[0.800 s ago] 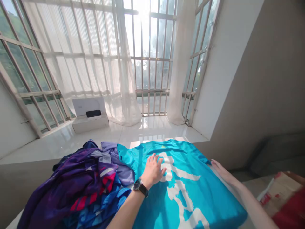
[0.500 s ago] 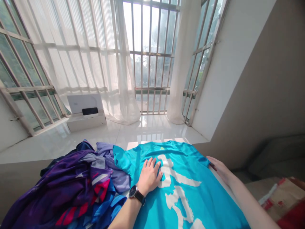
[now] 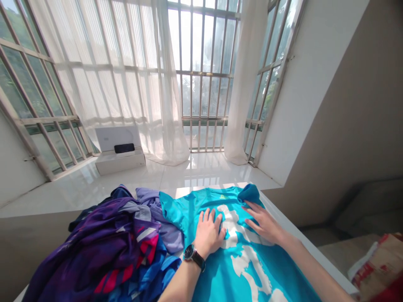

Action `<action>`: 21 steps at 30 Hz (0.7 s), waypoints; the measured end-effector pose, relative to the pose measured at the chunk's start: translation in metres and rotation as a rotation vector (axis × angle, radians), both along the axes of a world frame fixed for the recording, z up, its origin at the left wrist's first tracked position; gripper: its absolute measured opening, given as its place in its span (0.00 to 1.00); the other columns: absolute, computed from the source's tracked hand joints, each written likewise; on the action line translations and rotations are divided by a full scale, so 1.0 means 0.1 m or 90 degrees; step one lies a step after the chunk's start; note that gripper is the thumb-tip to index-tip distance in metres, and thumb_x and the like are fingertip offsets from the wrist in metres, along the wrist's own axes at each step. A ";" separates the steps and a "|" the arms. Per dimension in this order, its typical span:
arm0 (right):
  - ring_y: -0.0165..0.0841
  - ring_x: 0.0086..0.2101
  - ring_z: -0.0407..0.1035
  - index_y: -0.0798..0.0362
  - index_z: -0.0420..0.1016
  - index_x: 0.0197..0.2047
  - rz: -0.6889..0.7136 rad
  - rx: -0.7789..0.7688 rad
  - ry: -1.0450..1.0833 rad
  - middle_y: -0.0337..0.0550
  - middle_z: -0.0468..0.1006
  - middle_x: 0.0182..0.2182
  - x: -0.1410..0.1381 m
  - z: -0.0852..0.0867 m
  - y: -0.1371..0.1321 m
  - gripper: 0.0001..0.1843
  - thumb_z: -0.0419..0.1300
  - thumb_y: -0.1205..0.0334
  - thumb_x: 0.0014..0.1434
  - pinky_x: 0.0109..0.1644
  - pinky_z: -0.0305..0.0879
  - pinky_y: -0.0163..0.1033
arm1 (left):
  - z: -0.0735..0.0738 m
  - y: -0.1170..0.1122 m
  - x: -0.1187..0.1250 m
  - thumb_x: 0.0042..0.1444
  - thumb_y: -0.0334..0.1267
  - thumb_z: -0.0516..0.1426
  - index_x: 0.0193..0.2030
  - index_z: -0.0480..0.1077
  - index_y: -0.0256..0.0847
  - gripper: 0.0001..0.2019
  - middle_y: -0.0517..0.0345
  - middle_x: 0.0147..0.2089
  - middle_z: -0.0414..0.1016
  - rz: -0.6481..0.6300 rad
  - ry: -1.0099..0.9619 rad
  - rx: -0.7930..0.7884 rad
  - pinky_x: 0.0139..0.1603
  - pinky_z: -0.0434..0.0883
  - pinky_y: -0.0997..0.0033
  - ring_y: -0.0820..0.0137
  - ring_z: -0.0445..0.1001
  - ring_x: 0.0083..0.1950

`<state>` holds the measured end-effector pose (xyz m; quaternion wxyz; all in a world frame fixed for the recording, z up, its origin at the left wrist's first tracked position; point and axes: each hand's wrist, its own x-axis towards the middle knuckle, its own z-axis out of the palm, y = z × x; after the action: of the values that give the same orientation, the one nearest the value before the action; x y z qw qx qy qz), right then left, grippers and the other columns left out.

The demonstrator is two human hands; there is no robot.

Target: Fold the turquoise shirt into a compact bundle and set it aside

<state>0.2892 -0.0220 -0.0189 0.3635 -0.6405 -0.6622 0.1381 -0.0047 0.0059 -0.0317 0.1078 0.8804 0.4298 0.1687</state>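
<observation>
A turquoise T-shirt (image 3: 220, 272) with a white print lies spread on a white table (image 3: 283, 218). My left hand (image 3: 209, 230), with a black wristwatch, rests flat and open on the shirt near its left shoulder. My right hand (image 3: 262, 220) lies flat, fingers stretched out, on the shirt's right part. The right sleeve (image 3: 248, 193) is folded inward over the shirt, just beyond my right fingertips.
A heap of purple, blue and pink shirts (image 3: 103, 247) lies left of the turquoise one. Beyond the table are a glossy white floor, a white box (image 3: 119, 157) with a black object on it, sheer curtains and barred windows. A red and tan package (image 3: 378, 264) sits at lower right.
My right hand moved from the shirt's right edge inward, bringing the right sleeve folded over the shirt. My left hand stayed pressing the shirt.
</observation>
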 end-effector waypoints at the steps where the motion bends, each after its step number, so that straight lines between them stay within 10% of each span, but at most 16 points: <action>1: 0.49 0.69 0.59 0.40 0.82 0.55 0.047 -0.009 -0.057 0.43 0.71 0.68 -0.12 -0.05 -0.07 0.26 0.67 0.43 0.54 0.75 0.53 0.56 | 0.01 0.00 0.00 0.71 0.54 0.48 0.72 0.64 0.47 0.27 0.44 0.76 0.60 -0.001 0.000 -0.001 0.77 0.51 0.39 0.47 0.54 0.77; 5: 0.49 0.70 0.57 0.44 0.70 0.68 0.030 -0.001 -0.216 0.49 0.64 0.72 -0.32 -0.26 -0.28 0.31 0.55 0.42 0.66 0.73 0.56 0.61 | 0.01 -0.01 0.00 0.71 0.52 0.49 0.71 0.65 0.46 0.26 0.43 0.75 0.60 0.000 0.001 -0.001 0.77 0.51 0.39 0.46 0.54 0.77; 13: 0.50 0.67 0.64 0.49 0.58 0.74 -0.011 -0.021 -0.111 0.54 0.69 0.68 -0.25 -0.42 -0.33 0.40 0.54 0.41 0.64 0.71 0.62 0.58 | 0.00 -0.02 0.01 0.70 0.53 0.49 0.74 0.60 0.43 0.30 0.45 0.75 0.60 0.009 -0.019 -0.017 0.77 0.50 0.39 0.48 0.54 0.77; 21: 0.51 0.46 0.80 0.39 0.81 0.52 0.016 0.013 -0.034 0.47 0.85 0.43 -0.30 -0.37 -0.37 0.22 0.58 0.41 0.59 0.53 0.77 0.54 | 0.07 -0.05 -0.04 0.69 0.56 0.47 0.74 0.60 0.40 0.33 0.43 0.76 0.60 -0.001 -0.044 -0.052 0.78 0.49 0.40 0.47 0.53 0.77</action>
<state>0.2588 -0.0589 -0.0564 0.3507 -0.6317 -0.6810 0.1189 -0.0085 0.0011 -0.0250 0.1588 0.8692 0.4317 0.1812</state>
